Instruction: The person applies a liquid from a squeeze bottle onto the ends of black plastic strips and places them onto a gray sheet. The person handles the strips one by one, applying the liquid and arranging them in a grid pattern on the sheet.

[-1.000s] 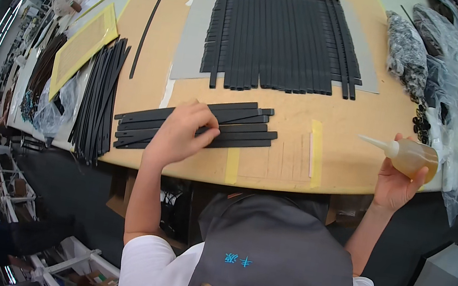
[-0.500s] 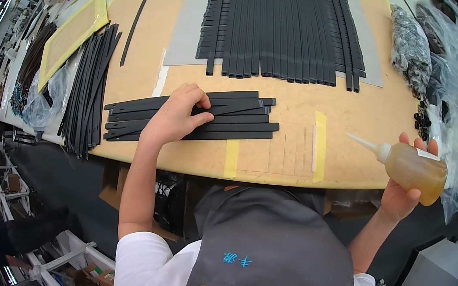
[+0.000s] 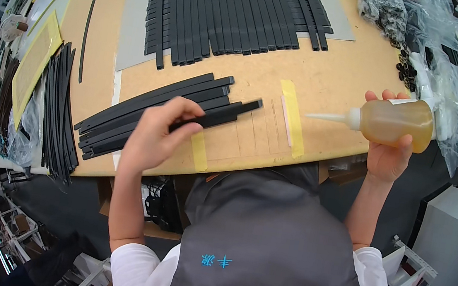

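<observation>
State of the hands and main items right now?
Left hand: closed on black strip.
Right hand: gripping bottle.
Bottle: held sideways, nozzle pointing left, amber liquid inside.
Black strip: pinched, right end protruding.
Loose strips: unheld, bunched together.
Strip panel: laid out on grey sheet.
Lone strip: lying apart.

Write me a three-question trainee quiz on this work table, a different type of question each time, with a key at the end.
1. Which hand holds the bottle?
2. True or false: the bottle's nozzle points toward the left of the picture.
3. Fill in the missing word: the left hand has its thumb and finger on a flat black ____.

Key:
1. The right hand.
2. True.
3. Strip.
</observation>
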Motion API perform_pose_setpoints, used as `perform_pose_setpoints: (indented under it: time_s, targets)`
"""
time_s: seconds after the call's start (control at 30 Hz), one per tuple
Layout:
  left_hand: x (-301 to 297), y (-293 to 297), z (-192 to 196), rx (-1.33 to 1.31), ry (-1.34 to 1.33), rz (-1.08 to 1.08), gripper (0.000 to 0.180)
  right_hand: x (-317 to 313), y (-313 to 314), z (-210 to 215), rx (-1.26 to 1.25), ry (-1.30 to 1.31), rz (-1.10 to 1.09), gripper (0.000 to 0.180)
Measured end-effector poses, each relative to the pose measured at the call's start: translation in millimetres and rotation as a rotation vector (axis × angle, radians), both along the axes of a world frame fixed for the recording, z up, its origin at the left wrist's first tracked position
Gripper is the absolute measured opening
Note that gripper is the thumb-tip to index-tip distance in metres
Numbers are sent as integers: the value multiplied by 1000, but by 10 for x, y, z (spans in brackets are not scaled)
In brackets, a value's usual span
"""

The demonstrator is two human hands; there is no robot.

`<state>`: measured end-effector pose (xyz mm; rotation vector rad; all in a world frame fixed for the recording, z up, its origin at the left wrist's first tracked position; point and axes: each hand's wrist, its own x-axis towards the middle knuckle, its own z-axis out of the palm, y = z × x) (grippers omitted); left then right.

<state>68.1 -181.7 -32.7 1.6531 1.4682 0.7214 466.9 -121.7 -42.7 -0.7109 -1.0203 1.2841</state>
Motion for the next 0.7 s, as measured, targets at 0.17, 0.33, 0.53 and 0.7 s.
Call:
perform_pose_setpoints:
  time_s: [0.17, 0.33, 0.53, 0.7]
  targets:
    - [356, 19, -69, -55, 84, -71, 25, 0, 2, 14, 27, -80, 37, 88]
    - [434, -3, -156, 31, 142, -61, 24, 34, 6, -19, 35, -74, 22, 89]
    - [510, 2, -174, 109, 222, -64, 20, 5, 29, -96, 18, -7, 62, 87]
    - [496, 23, -211, 238, 294, -81, 17, -116, 25, -69, -18, 36, 92, 89]
